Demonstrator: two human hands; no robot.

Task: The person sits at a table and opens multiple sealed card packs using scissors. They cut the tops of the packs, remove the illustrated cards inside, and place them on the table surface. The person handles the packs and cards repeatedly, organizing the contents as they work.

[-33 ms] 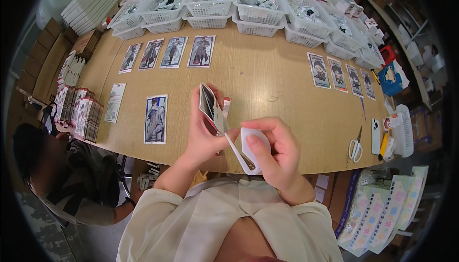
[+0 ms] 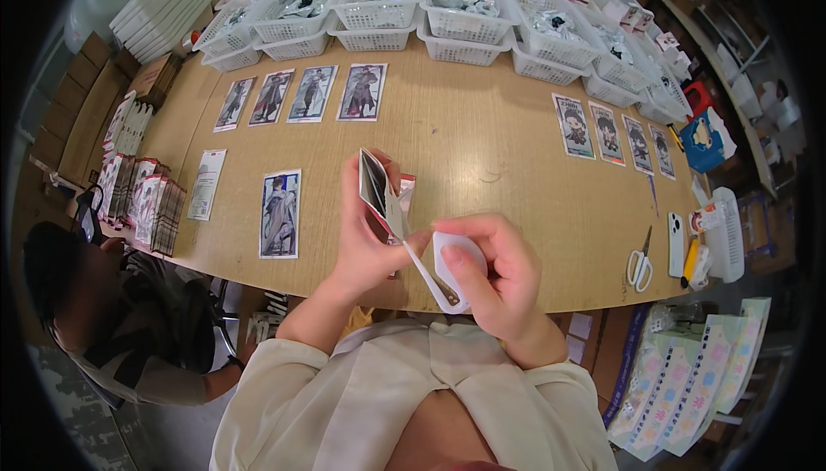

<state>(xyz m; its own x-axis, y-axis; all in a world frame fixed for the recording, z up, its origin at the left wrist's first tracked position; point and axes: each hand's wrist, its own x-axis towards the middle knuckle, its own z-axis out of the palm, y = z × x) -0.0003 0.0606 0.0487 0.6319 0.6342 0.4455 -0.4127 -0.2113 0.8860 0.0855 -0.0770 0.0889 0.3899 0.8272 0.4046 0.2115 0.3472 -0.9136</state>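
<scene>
My left hand (image 2: 359, 239) is closed round a small card packet (image 2: 379, 191), held tilted above the front of the table. The packet's edge gapes and shows something dark and silvery inside. My right hand (image 2: 502, 277) grips a white letter opener (image 2: 453, 252), thumb on its flat body. Its thin pointed arm meets the packet's lower corner, by my left thumb; a metal blade shows in the slot. Part of a red and white wrapper (image 2: 407, 189) shows behind the packet. To the left lie a blue-edged character card (image 2: 280, 213) and a white printed packet (image 2: 206, 185).
White baskets (image 2: 379, 13) of wrapped goods line the back. Character cards lie in rows at far left (image 2: 313, 94) and far right (image 2: 607, 134). Packet stacks (image 2: 155, 213) stand left, near a seated person (image 2: 129, 325). Scissors (image 2: 639, 270) and a phone (image 2: 676, 234) lie right.
</scene>
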